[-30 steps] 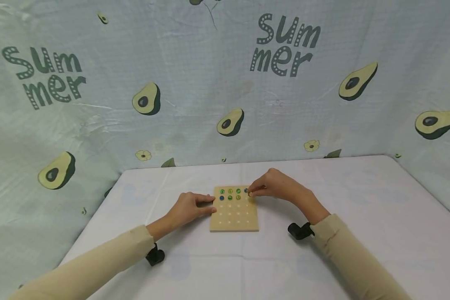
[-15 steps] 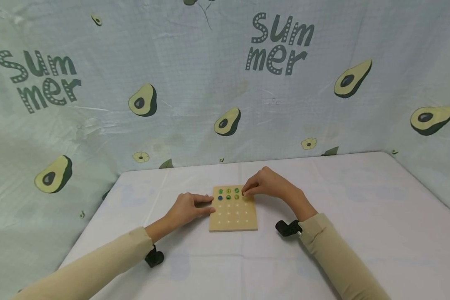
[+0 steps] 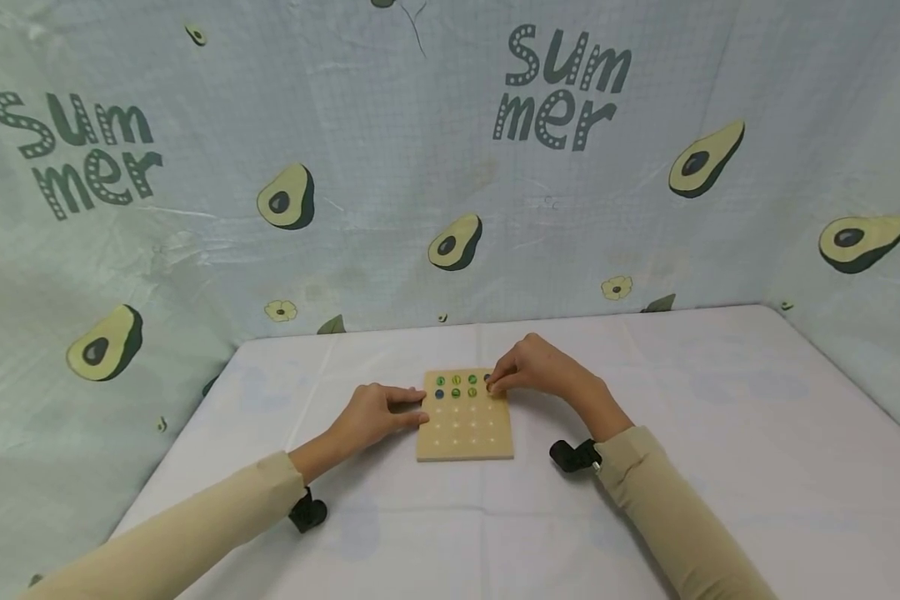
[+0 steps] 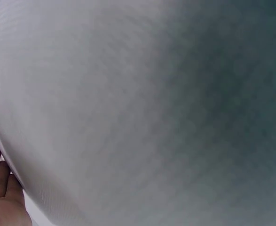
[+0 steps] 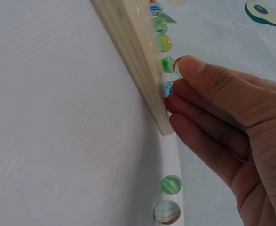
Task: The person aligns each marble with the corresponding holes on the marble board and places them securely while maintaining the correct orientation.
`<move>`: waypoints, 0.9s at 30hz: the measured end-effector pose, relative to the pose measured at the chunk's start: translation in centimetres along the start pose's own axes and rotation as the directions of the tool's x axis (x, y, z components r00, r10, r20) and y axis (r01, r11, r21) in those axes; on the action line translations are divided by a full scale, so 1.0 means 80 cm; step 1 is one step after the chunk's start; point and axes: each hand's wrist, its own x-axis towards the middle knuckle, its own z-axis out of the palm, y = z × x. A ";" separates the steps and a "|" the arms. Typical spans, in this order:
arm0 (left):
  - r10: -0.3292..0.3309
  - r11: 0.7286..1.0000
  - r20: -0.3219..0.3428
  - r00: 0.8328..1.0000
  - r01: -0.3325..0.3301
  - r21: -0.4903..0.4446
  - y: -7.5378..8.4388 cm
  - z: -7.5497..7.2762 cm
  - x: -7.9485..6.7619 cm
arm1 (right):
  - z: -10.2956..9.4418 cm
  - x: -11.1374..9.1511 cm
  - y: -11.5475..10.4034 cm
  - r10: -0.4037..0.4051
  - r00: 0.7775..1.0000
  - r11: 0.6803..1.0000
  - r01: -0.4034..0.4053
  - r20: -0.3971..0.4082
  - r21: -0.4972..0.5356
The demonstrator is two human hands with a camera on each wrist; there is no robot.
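A square wooden board point(image 3: 465, 451) with a grid of small hollows lies flat on the table. Glass marbles, such as a green one point(image 3: 440, 381) and a blue one point(image 3: 439, 394), sit in its two far rows. My left hand point(image 3: 363, 419) touches the board's left edge with thumb and forefinger, spread apart. Over the board's far right part, my right hand point(image 3: 542, 368) pinches a clear marble with brown in it point(image 5: 177, 67) between thumb and fingers. In the right wrist view the fingertips partly cover the marbles behind. The left wrist view shows mostly blurred sleeve.
Two loose marbles, one green point(image 5: 171, 184) and one clear with streaks point(image 5: 167, 212), lie beyond the board in the right wrist view. A white cloth point(image 3: 420, 533) covers the table. Behind it hangs a curtain point(image 3: 375, 142) printed with avocados.
My right hand has shifted slightly left over the board and now stays at the right end of the second row. My left hand keeps its place at the edge.
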 end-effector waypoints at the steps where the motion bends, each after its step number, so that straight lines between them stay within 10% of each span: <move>1: 0.000 1.000 0.001 1.000 0.000 0.000 0.000 0.000 0.000 | 0.000 0.001 -0.001 0.004 1.000 1.000 -0.004 0.006 -0.001; 27: 0.007 1.000 0.005 1.000 -0.007 -0.015 0.000 0.000 0.000 | -0.006 0.003 -0.017 0.139 0.987 0.987 -0.132 0.077 -0.089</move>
